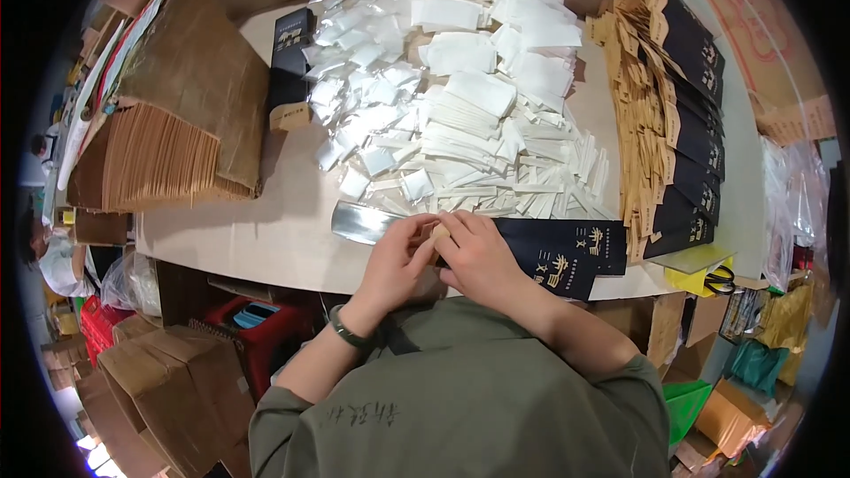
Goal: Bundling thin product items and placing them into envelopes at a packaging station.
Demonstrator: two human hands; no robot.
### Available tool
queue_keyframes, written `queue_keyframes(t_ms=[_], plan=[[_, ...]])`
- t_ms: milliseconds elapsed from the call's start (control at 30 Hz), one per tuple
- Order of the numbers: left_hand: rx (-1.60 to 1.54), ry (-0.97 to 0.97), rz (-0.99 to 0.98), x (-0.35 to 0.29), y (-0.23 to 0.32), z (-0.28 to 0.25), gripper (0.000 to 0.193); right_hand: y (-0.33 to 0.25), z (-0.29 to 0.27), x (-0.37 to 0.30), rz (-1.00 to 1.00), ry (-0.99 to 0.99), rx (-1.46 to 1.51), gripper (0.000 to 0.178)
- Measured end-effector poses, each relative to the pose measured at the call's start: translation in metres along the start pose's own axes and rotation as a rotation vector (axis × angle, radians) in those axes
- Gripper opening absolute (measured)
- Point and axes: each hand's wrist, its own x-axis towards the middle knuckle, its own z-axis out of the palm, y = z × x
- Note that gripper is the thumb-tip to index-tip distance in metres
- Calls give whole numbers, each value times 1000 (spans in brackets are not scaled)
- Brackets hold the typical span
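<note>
My left hand [398, 257] and my right hand [481, 257] meet at the near edge of the table, fingers closed together. Between their fingertips shows the tan end of a paper sleeve [440, 233], mostly hidden by the hands. Black paper sleeves [558, 252] with gold print lie overlapping under and right of my right hand. A shiny silver strip [361, 223], perhaps a film packet, sticks out beyond my left hand; whether the left fingers touch it is hidden.
Small clear packets [363, 97] and white paper packets [469, 97] cover the middle of the table. Stacked black and tan sleeves [686, 142] line the right side. An open carton of brown sleeves [168, 142] stands left, beside another black sleeve [290, 57]. Scissors [719, 281] lie lower right.
</note>
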Motion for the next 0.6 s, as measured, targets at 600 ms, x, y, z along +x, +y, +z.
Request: queue_keyframes(t_ms=[600], plan=[[37, -335, 26, -6, 24, -14, 43, 95, -122, -45, -6, -208, -44, 41]])
